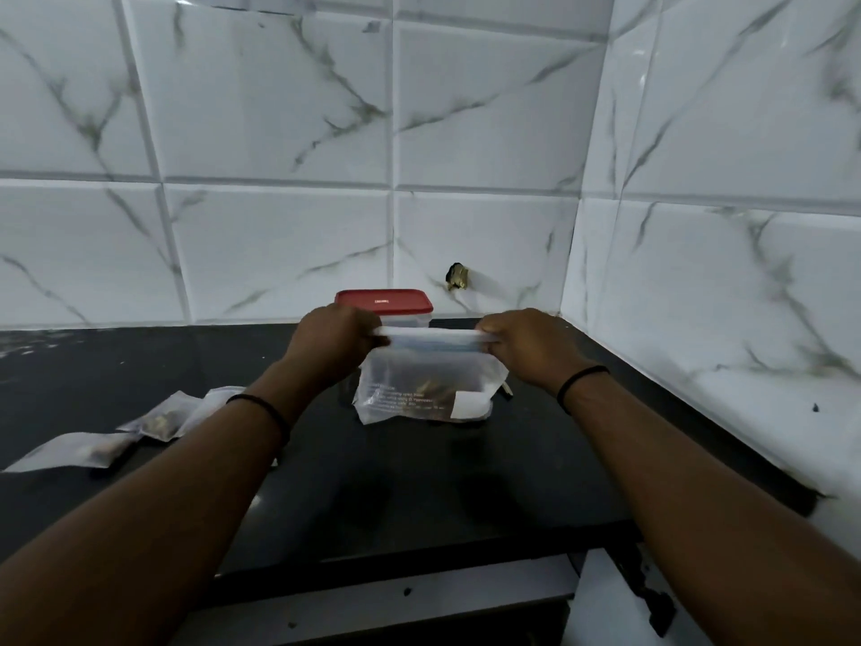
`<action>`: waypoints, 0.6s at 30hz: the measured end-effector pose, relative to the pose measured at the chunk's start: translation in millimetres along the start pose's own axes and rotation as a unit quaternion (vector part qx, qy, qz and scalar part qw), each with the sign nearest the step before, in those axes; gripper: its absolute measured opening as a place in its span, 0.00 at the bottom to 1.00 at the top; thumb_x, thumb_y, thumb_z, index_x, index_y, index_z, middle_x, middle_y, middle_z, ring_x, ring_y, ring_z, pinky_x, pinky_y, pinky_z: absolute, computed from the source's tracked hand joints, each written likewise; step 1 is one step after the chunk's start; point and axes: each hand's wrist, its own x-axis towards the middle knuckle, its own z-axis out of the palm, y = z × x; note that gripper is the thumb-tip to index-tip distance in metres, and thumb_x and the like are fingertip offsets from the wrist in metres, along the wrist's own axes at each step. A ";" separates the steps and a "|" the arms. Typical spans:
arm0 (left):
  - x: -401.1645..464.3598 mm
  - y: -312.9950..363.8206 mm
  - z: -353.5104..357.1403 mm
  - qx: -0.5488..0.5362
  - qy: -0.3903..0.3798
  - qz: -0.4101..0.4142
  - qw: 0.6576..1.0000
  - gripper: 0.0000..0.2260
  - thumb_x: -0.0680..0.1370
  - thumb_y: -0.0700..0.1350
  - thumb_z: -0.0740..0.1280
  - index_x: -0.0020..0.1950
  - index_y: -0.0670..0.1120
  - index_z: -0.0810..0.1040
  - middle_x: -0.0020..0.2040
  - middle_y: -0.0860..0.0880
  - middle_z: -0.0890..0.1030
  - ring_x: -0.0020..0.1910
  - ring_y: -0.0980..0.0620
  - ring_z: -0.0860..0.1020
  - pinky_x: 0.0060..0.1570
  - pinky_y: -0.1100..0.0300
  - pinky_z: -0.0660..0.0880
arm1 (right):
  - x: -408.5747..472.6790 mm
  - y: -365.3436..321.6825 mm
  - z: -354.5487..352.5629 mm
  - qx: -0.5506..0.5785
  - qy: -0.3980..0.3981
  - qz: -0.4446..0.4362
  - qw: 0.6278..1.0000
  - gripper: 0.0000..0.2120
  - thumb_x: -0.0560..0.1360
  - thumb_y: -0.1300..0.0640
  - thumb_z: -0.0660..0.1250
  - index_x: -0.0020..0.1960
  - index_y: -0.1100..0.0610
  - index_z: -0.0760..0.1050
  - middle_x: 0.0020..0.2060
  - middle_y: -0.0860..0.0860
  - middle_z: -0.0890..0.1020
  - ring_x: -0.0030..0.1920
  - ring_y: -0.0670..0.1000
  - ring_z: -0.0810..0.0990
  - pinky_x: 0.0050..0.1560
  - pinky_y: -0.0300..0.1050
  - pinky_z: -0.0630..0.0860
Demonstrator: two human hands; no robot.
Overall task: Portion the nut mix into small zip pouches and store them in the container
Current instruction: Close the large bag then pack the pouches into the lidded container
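A large clear zip bag (421,389) with nuts in its bottom stands upright on the black counter (419,482). My left hand (333,340) pinches the left end of its zip strip, and my right hand (526,345) pinches the right end. The strip is stretched level between them. Behind the bag sits a clear container with a red lid (384,301), its lid on. To the left, small zip pouches (160,419) with nuts inside lie flat on the counter, one nearer the edge (77,454).
White marble-pattern tiled walls close the counter at the back and on the right, forming a corner. A small dark hole (456,277) marks the back wall. The counter's front edge runs below my forearms.
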 end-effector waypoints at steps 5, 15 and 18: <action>-13.1 -8.3 -1.1 -0.203 -0.097 -0.045 0.973 0.11 0.72 0.51 0.76 0.41 0.45 0.79 0.35 0.52 0.78 0.34 0.54 0.74 0.36 0.60 0.70 | -9.9 -0.8 -13.0 0.050 -0.103 0.008 0.993 0.04 0.76 0.52 0.71 0.49 0.51 0.80 0.43 0.46 0.80 0.42 0.46 0.73 0.36 0.38 0.63; -37.5 11.1 3.1 -0.367 -0.231 -0.233 0.870 0.17 0.84 0.53 0.60 0.41 0.44 0.77 0.35 0.49 0.76 0.31 0.55 0.73 0.29 0.65 0.69 | -19.0 2.6 0.7 0.176 -0.222 0.095 0.954 0.16 0.79 0.44 0.66 0.37 0.52 0.73 0.34 0.47 0.75 0.34 0.45 0.72 0.33 0.37 0.66; -37.5 15.2 12.4 -0.369 -0.223 -0.266 0.862 0.17 0.84 0.51 0.61 0.38 0.45 0.74 0.33 0.49 0.73 0.30 0.54 0.70 0.29 0.63 0.66 | -26.0 1.8 9.1 0.221 -0.256 0.156 0.928 0.25 0.79 0.39 0.61 0.32 0.55 0.67 0.30 0.49 0.70 0.31 0.46 0.68 0.32 0.38 0.63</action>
